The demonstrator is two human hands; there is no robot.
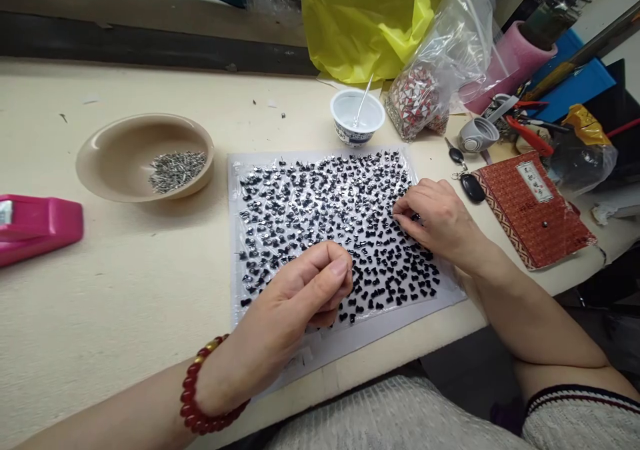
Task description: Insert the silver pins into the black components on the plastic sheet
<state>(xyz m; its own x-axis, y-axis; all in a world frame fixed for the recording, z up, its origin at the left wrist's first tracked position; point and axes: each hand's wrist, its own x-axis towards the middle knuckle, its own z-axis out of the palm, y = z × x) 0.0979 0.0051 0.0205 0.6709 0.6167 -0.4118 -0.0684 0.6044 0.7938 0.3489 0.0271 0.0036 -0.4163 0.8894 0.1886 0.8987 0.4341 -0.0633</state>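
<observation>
A white sheet (pixel 234 237) covered with rows of small black pieces (pixel 367 281) lies before me. Many of the far and left pieces have thin metal pins standing up from them. Over the sheet's near side, my left hand (pixel 305 297) is closed, thumb pressed on the curled fingers; what it holds is hidden. My right hand (pixel 435 213) reaches in from the right, thumb and fingertips pinched together just over the black pieces. Anything between those fingertips is too small to make out. Left of the sheet, a beige bowl (pixel 107 160) holds a heap of metal pins (pixel 177 170).
A white cup (pixel 345 133) with a spoon stands behind the sheet. At the back are a yellow bag (pixel 360 30) and a clear bag (pixel 420 100) of small pieces. Keys (pixel 473 187) and a red pouch (pixel 537 217) lie right. A pink tape dispenser (pixel 45 227) is at left.
</observation>
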